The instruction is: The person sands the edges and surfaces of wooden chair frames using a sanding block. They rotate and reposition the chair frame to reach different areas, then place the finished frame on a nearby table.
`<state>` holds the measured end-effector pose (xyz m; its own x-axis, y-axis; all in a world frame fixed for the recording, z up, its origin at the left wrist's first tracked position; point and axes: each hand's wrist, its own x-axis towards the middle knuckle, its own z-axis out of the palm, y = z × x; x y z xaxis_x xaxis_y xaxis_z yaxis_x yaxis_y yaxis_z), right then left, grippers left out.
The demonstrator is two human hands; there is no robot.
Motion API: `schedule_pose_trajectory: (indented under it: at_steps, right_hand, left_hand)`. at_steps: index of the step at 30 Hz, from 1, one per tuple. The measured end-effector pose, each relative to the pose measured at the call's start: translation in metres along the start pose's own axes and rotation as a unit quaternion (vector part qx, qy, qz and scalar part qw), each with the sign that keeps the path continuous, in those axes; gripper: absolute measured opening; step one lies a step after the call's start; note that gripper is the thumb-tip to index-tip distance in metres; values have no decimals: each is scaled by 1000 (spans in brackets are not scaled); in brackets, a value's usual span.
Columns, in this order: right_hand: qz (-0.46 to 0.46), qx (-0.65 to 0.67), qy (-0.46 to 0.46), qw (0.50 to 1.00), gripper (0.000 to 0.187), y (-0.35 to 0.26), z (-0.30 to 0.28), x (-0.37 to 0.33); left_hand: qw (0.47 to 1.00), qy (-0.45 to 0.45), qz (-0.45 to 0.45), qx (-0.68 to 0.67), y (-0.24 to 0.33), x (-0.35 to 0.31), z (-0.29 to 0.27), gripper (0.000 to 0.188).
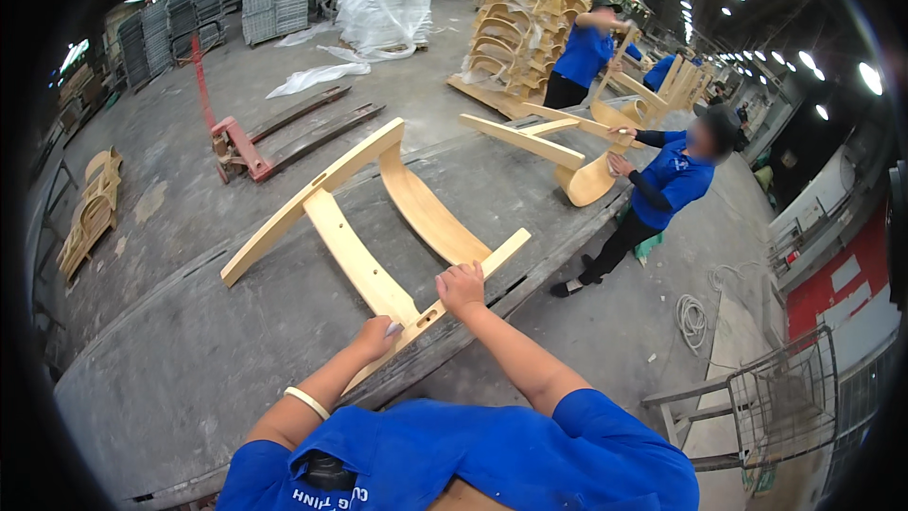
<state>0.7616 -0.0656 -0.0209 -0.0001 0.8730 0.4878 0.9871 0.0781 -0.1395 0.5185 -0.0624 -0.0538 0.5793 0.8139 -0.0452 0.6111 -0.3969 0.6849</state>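
A pale wooden chair frame (pixel 345 244) lies on a long grey work surface (pixel 189 360) in front of me. Two long side rails are joined by a narrow crosspiece with holes and a wide curved slat (pixel 426 208). My right hand (pixel 461 290) is closed over the near side rail (pixel 508 250), close to the slat's end. At the joint of crosspiece and near rail, my left hand (pixel 376 337) is closed, with a small greyish thing at its fingertips, too small to name. A slot shows in the near rail between my hands.
To the right, a person in blue (pixel 683 170) handles another chair frame (pixel 530 140). Behind stand another worker (pixel 582 52) and stacked curved wooden parts (pixel 506 33). A red pallet jack (pixel 244 144) is at far left. A coiled hose (pixel 691 322) and wire cart (pixel 780 393) lie right.
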Motion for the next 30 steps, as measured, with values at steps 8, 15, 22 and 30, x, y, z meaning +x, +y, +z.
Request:
schedule_pose_trajectory:
  at_steps: [8, 15, 22, 30]
  right_hand:
    - [-9, -20, -24, 999, 19, 0, 0, -1]
    - [-13, -6, -16, 1000, 17, -2, -1, 0]
    - [-33, -10, 13, 999, 18, -1, 1, -2]
    - [-29, 148, 75, 986, 18, -17, -21, -7]
  left_hand:
    - [997, 29, 66, -36, 30, 38, 14, 26]
    - [999, -28, 1, -46, 15, 5, -7, 22]
    - [1000, 20, 3, -18, 8, 14, 14, 21]
    - [979, -98, -149, 100, -43, -87, -99, 23]
